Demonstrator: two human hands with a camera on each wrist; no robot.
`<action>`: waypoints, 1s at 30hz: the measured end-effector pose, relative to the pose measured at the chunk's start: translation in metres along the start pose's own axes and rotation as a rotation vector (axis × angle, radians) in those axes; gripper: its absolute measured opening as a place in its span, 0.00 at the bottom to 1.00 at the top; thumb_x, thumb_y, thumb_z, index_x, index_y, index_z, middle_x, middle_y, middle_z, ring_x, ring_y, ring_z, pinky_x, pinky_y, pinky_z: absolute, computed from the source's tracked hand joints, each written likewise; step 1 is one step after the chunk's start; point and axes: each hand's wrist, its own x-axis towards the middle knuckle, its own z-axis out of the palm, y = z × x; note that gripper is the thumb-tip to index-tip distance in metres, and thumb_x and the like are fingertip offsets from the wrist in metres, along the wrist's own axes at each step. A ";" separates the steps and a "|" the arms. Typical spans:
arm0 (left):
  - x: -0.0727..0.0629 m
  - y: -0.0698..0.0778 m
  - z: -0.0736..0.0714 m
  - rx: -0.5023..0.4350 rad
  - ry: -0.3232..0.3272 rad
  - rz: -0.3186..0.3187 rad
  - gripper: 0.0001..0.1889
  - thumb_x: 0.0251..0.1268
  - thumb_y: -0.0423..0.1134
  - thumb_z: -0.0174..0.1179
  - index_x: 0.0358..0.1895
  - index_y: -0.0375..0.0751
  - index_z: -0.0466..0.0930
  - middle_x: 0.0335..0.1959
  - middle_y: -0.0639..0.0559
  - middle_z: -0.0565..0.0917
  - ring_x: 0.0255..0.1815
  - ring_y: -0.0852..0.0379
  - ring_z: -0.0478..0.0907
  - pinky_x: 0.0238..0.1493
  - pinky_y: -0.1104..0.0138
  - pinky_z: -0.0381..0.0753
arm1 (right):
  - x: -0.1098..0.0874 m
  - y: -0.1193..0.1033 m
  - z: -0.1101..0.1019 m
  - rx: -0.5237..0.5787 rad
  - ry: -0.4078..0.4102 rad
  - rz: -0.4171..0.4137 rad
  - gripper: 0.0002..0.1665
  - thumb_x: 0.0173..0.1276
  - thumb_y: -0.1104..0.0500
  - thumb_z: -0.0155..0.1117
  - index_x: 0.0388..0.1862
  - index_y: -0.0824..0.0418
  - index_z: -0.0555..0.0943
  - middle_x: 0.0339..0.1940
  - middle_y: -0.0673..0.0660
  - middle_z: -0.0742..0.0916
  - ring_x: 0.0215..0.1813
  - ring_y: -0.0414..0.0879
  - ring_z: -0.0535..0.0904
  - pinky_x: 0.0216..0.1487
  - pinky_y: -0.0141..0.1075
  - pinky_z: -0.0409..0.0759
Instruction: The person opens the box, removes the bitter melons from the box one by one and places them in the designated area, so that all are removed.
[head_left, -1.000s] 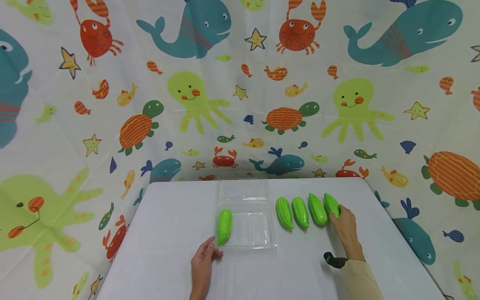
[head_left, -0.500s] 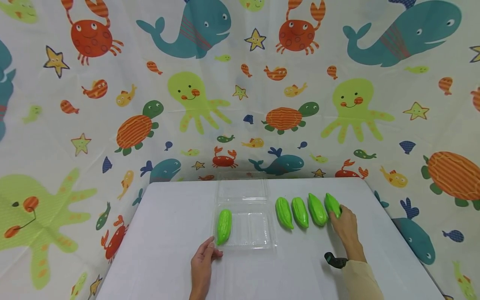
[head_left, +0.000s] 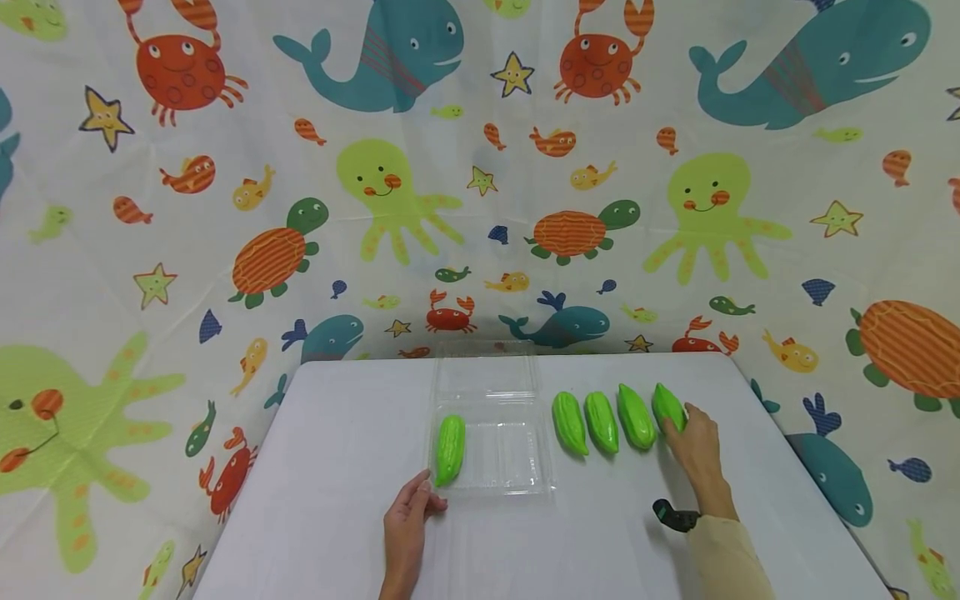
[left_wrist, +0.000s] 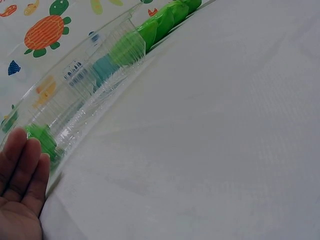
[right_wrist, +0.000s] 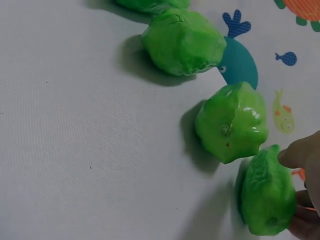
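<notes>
A green ridged bitter melon (head_left: 450,450) lies lengthwise along the left side of a clear plastic clamshell box (head_left: 501,493). My left hand (head_left: 407,527) rests at the box's front left corner. In the left wrist view its fingers (left_wrist: 31,172) are fairly straight beside the box; the thumb is hidden there. On the right, my right hand (head_left: 693,450) holds the outermost bitter melon (head_left: 667,406) by its near end, thumb on one side and fingers on the other. To its left, more bitter melons (head_left: 636,417) lie in a row on the table, as the right wrist view also shows (right_wrist: 232,122).
The box lid (head_left: 486,375) lies folded back toward the rear edge of the white table (head_left: 345,433). Behind and around the table hangs a cloth (head_left: 480,183) printed with sea animals. A black strap (head_left: 675,517) is on my right wrist.
My right hand has shifted slightly right with the outermost bitter melon, widening its gap from the neighbouring one. The left hand and the box stay in place; the head view tilts slightly.
</notes>
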 end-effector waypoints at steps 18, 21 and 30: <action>0.001 0.000 0.000 0.002 0.000 -0.030 0.19 0.78 0.44 0.52 0.64 0.39 0.76 0.29 0.48 0.86 0.34 0.59 0.86 0.44 0.73 0.86 | -0.002 -0.023 -0.003 0.039 0.101 0.000 0.34 0.70 0.59 0.59 0.67 0.81 0.66 0.65 0.81 0.72 0.68 0.74 0.66 0.69 0.64 0.67; 0.001 0.000 0.000 0.006 -0.002 -0.031 0.19 0.78 0.44 0.52 0.64 0.39 0.76 0.30 0.47 0.86 0.35 0.59 0.86 0.44 0.74 0.86 | -0.003 -0.029 -0.001 0.046 0.104 0.013 0.34 0.71 0.58 0.59 0.68 0.79 0.66 0.67 0.80 0.71 0.69 0.73 0.65 0.71 0.64 0.66; 0.001 -0.001 0.000 0.005 -0.002 -0.033 0.20 0.78 0.45 0.52 0.64 0.39 0.76 0.30 0.47 0.86 0.35 0.59 0.86 0.45 0.73 0.86 | -0.007 -0.049 -0.005 0.071 0.086 -0.001 0.37 0.72 0.55 0.59 0.71 0.77 0.64 0.69 0.77 0.69 0.71 0.71 0.63 0.72 0.63 0.65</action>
